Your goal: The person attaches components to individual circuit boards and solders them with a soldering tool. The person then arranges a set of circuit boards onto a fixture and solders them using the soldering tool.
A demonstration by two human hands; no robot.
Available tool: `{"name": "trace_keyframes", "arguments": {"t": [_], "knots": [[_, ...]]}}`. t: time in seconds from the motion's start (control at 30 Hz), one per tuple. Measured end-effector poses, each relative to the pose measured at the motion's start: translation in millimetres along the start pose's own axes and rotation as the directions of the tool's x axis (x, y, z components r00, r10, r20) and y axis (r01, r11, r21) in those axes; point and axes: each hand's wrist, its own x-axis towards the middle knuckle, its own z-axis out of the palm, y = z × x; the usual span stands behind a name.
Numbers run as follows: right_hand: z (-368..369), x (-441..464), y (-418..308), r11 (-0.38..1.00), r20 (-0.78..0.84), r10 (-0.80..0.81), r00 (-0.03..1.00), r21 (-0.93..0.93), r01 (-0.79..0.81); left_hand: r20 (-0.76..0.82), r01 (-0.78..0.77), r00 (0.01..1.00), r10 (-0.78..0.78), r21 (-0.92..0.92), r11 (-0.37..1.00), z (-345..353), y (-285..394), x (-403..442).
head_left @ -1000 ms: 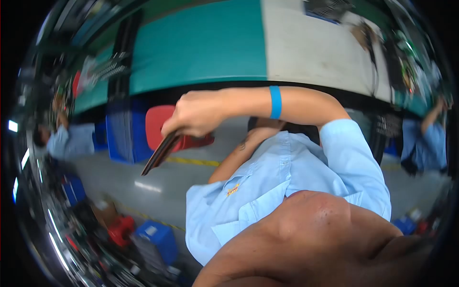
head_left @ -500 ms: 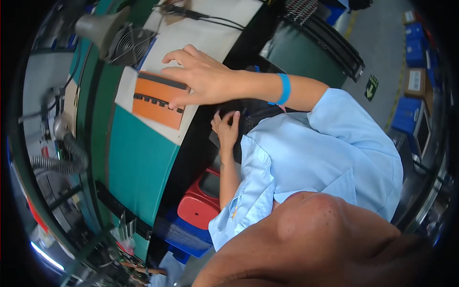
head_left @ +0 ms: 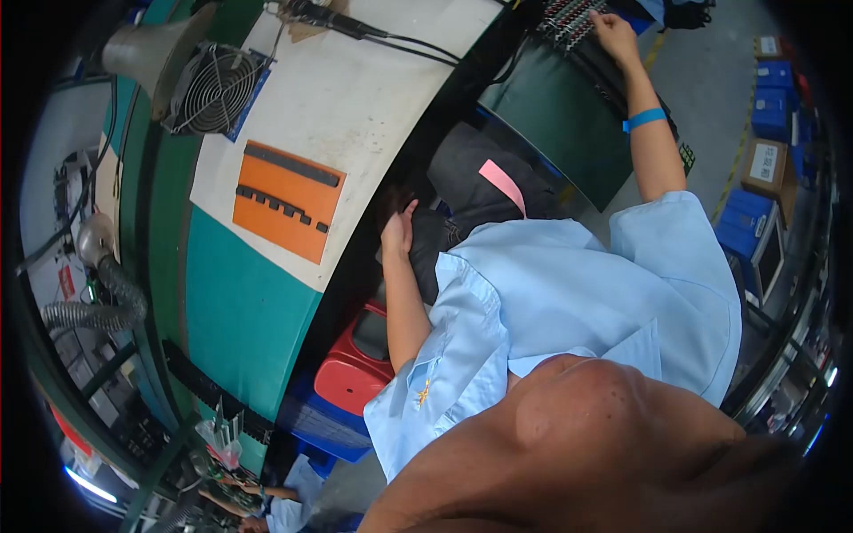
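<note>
My right hand (head_left: 615,42), with a blue band on its wrist, reaches to the far upper right. Its fingers are curled together at the edge of a rack of small dark, red and pale parts (head_left: 566,22); what lies between the fingertips is too small to make out. My left hand (head_left: 398,233) hangs low beside my dark trousers, below the bench edge. Its thumb stands apart, no held thing shows, and shadow hides part of the fingers. On the white bench top lies an orange plate (head_left: 275,229), carrying a long black bar and a row of several small black pieces.
A fan with a wire guard (head_left: 222,89) and a grey funnel-shaped hood (head_left: 155,53) stand behind the plate. Black cables (head_left: 391,37) cross the bench. Beside my leg is a red stool (head_left: 351,369). Boxes (head_left: 764,169) line the floor at right. Another person (head_left: 289,506) sits at lower left.
My right hand has left the orange plate and swung far to the right, to the rack of parts. My left hand has shifted slightly. The whole plate is now uncovered.
</note>
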Motion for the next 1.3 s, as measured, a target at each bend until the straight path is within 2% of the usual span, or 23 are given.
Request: {"name": "trace_keyframes", "arguments": {"t": [0.13,0.17,0.2,0.27,0.37,0.43,0.47,0.5,0.53,0.57,0.6,0.63,0.67,0.73,0.8,0.83,0.9,0.93,1.0,1.1,1.13,1.23,1.3], "knots": [[10.4,54.6,24.7,0.917,0.058,0.009,0.998,-0.399,0.015,-0.092,-0.033,0.995,0.041,0.095,0.995,11.9,5.8,-10.4],[19.1,69.3,44.4,0.910,-0.010,-0.077,0.997,-0.409,0.066,-0.124,-0.029,0.992,0.033,0.036,0.999,9.6,7.2,-12.8],[16.6,69.4,35.9,0.900,0.061,0.003,0.998,-0.435,0.024,-0.156,-0.028,0.987,0.025,-0.023,0.999,7.0,8.3,-15.3],[23.6,87.7,46.8,0.862,0.044,0.133,0.990,-0.498,-0.094,-0.157,-0.011,0.988,-0.003,-0.089,0.996,-4.2,6.2,-15.7],[17.6,81.0,63.2,0.825,0.102,-0.081,0.991,-0.551,0.124,-0.101,-0.025,0.995,0.021,-0.043,0.999,-10.2,-9.9,-19.1],[7.4,74.7,64.5,0.776,0.163,-0.288,0.944,-0.538,0.330,-0.130,-0.032,0.990,0.053,0.154,0.988,4.3,-10.2,-26.7],[-4.5,73.3,63.1,0.736,0.178,-0.395,0.901,-0.525,0.427,-0.127,-0.010,0.989,0.080,0.478,0.878,17.9,7.0,-45.4],[-19.7,69.8,59.1,0.689,0.184,-0.495,0.849,-0.512,0.513,-0.124,0.021,0.987,0.107,0.746,0.666,33.5,25.7,-64.0],[-37.2,66.9,52.9,0.631,0.177,-0.592,0.787,-0.505,0.589,0.027,-0.108,0.991,0.133,0.752,0.650,29.8,24.5,-72.6],[-59.7,64.0,43.3,0.570,0.165,-0.677,0.718,-0.500,0.652,0.178,-0.237,0.972,0.156,0.732,0.639,26.1,23.7,-80.2],[-78.4,58.0,23.7,0.519,0.140,-0.739,0.660,-0.506,0.689,0.289,-0.389,0.920,0.263,0.607,0.693,48.0,35.1,-106.5],[-98.4,49.0,8.0,0.488,0.130,-0.772,0.623,-0.507,0.710,0.355,-0.306,0.931,0.080,0.646,0.699,66.1,54.0,-128.1],[-120.8,39.5,-7.5,0.485,0.115,-0.782,0.613,-0.505,0.714,0.446,-0.372,0.890,0.095,0.589,0.717,82.0,68.0,-144.0],[-144.0,-0.1,-60.9,0.541,0.117,-0.744,0.658,-0.473,0.696,0.623,-0.470,0.779,0.070,0.507,0.722,113.1,94.7,-166.9],[-164.3,-48.3,-122.2,0.597,0.121,-0.699,0.705,-0.445,0.668,0.741,-0.529,0.660,0.122,0.343,0.776,146.8,119.9,-177.5],[-165.6,-72.8,-155.6,0.607,0.139,-0.693,0.708,-0.417,0.676,0.759,-0.521,0.629,0.169,0.249,0.817,162.2,128.2,-180.6],[-167.4,-126.1,-222.3,0.597,0.203,-0.698,0.687,-0.365,0.714,0.771,-0.638,0.531,0.352,0.089,0.765,195.9,137.3,-167.4],[-164.1,-152.9,-253.1,0.567,0.246,-0.717,0.652,-0.338,0.751,0.722,-0.643,0.533,0.441,0.008,0.766,215.3,139.3,-156.9],[-154.6,-205.3,-302.0,0.445,0.316,-0.803,0.506,-0.247,0.861,0.630,-0.639,0.548,0.549,-0.107,0.761,239.1,155.8,-149.5],[-118.6,-276.5,-349.9,0.050,0.374,-0.925,0.059,-0.034,0.998,0.503,-0.537,0.638,0.582,-0.251,0.805,234.6,185.7,-165.7],[-110.4,-301.9,-366.5,-0.027,0.375,-0.926,-0.038,0.034,0.999,0.483,-0.490,0.646,0.591,-0.330,0.807,224.6,195.6,-172.2],[-73.0,-373.7,-390.9,-0.151,0.371,-0.904,-0.215,0.193,0.969,0.469,-0.454,0.702,0.537,-0.287,0.844,171.5,190.1,-183.8],[-47.5,-385.1,-394.6,-0.252,0.352,-0.868,-0.351,0.296,0.921,0.307,-0.584,0.650,0.695,-0.384,0.715,147.1,181.4,-195.0]]}}
